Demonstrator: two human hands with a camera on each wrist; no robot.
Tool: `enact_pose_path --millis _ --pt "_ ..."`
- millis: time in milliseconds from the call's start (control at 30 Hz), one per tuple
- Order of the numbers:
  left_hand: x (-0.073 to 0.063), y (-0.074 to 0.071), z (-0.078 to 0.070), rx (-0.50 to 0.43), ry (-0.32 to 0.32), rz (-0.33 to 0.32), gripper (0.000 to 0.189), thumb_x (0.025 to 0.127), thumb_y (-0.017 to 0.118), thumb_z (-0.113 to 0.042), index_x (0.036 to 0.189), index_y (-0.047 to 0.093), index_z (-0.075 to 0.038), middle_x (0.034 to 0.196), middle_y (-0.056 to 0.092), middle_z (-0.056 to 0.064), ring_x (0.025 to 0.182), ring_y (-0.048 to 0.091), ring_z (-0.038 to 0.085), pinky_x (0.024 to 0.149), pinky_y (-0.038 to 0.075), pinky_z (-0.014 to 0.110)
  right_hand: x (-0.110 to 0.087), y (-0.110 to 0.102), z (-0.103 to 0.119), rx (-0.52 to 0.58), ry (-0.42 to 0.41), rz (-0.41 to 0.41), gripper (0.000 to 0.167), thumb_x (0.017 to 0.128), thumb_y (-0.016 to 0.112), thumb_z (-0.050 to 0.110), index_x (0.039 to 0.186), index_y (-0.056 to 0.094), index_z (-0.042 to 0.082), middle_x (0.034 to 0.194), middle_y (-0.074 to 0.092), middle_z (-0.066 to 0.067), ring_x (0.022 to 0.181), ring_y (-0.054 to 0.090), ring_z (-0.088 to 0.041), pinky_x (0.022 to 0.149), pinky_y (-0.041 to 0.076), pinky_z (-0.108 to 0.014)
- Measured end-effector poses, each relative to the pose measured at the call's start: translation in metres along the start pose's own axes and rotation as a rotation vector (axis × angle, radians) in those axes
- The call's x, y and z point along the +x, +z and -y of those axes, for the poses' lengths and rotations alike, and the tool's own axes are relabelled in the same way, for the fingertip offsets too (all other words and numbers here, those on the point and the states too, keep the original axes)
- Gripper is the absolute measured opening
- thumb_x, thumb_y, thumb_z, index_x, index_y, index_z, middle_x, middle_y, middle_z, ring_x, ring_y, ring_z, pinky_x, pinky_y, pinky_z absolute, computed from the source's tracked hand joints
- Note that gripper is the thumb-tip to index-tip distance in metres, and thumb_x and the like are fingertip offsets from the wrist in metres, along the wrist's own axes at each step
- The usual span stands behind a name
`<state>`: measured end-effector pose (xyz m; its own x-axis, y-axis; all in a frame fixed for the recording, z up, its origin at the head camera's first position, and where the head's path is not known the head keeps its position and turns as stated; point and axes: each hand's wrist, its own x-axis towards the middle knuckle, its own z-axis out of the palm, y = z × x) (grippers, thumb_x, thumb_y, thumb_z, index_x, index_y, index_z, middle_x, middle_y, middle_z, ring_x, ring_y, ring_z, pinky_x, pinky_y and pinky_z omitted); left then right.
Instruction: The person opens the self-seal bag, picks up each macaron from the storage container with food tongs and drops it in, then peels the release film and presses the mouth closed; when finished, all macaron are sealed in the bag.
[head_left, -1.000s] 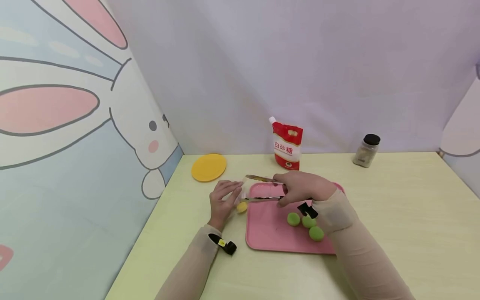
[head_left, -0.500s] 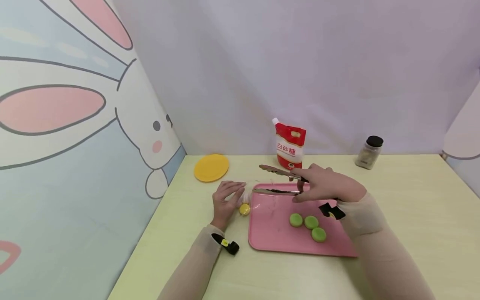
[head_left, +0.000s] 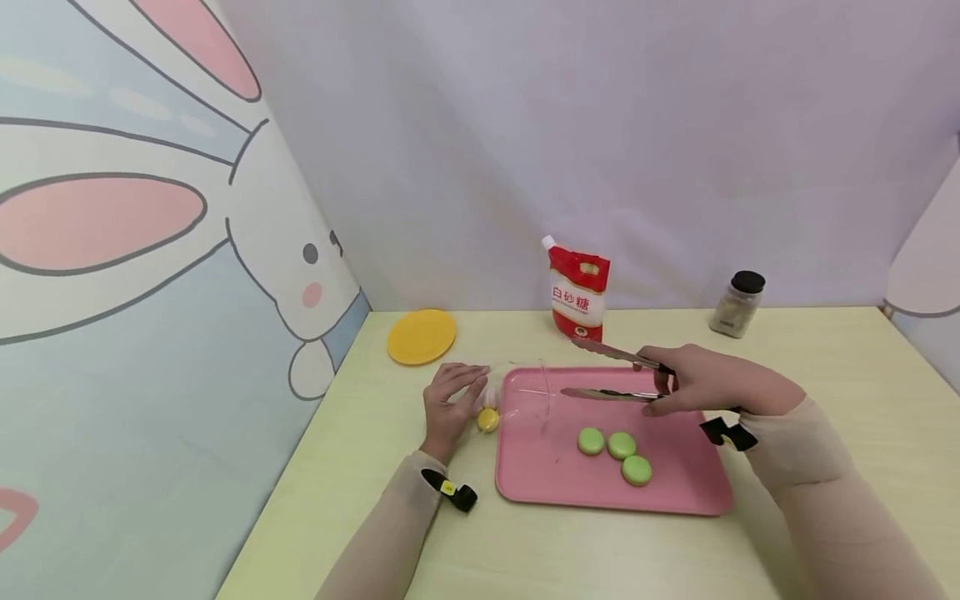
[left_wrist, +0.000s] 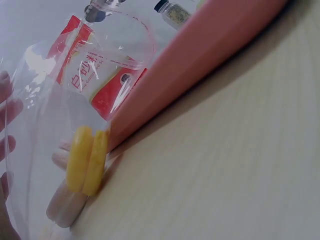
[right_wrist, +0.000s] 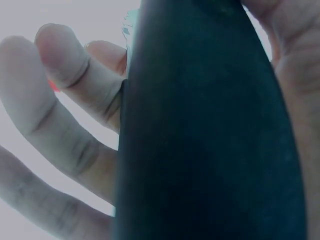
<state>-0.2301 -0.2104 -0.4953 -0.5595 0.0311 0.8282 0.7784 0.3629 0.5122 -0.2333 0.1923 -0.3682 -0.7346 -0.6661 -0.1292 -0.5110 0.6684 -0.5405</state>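
Observation:
My left hand (head_left: 450,408) pinches a clear plastic bag (left_wrist: 37,65) at the tray's left side. The bag's round mouth spreads open over the tray's upper left corner. A yellow macaron (left_wrist: 86,160) sits low inside it, beside paler macarons (left_wrist: 65,205). With my right hand (head_left: 716,379) I grip metal tongs (head_left: 609,395); their arms are spread, point left and hold nothing. In the right wrist view a dark handle (right_wrist: 205,125) hides much of that hand. Below the tongs, three green macarons (head_left: 621,445) lie on the pink tray (head_left: 540,479).
A red and white bag of white sugar (head_left: 577,292) stands behind the tray. To its right is a jar with a black lid (head_left: 737,304). A yellow plate (head_left: 422,337) lies at the back left, near the wall with a printed rabbit.
My right hand and the tongs have moved right, away from the plastic bag and over the tray's right part. My left hand stays nearly still on the bag.

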Motion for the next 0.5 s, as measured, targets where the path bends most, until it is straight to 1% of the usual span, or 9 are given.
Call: enact_pose_path --millis 133,267,433,500 --pt "-0.001 0.0 -0.002 -0.01 0.002 0.0 0.019 0.085 0.078 0.001 0.104 0.079 -0.004 0.101 0.077 0.009 0.094 0.065 0.027 0.087 0.051 0.031 -0.011 0.001 -0.007 -0.006 0.015 0.0 0.046 0.08 0.082 0.044 0.108 0.053 0.021 0.081 0.06 0.009 0.063 0.054 -0.009 0.057 0.045 -0.027" --pt "-0.001 0.001 -0.002 -0.019 -0.001 0.002 0.019 0.086 0.077 0.001 0.104 0.079 -0.004 0.101 0.077 0.009 0.095 0.065 0.027 0.088 0.051 0.032 -0.018 0.004 -0.01 0.027 0.05 0.022 0.047 0.081 0.083 0.041 0.111 0.054 0.019 0.081 0.06 0.006 0.06 0.055 -0.011 0.055 0.047 -0.028" --pt "0.0 0.002 0.0 -0.017 0.011 -0.007 0.02 0.083 0.078 0.005 0.102 0.079 -0.002 0.099 0.077 0.011 0.093 0.065 0.028 0.087 0.051 0.031 -0.022 0.01 -0.013 0.096 0.105 0.082 0.06 0.082 0.082 0.033 0.13 0.054 0.012 0.082 0.059 0.0 0.052 0.058 -0.014 0.051 0.051 -0.031" --pt "0.001 0.001 0.001 -0.013 0.017 -0.013 0.02 0.082 0.078 0.007 0.1 0.079 0.0 0.098 0.077 0.012 0.091 0.065 0.029 0.087 0.051 0.03 -0.023 0.011 -0.014 0.098 0.109 0.09 0.062 0.082 0.082 0.03 0.133 0.054 0.009 0.082 0.058 0.0 0.052 0.058 -0.015 0.051 0.051 -0.031"
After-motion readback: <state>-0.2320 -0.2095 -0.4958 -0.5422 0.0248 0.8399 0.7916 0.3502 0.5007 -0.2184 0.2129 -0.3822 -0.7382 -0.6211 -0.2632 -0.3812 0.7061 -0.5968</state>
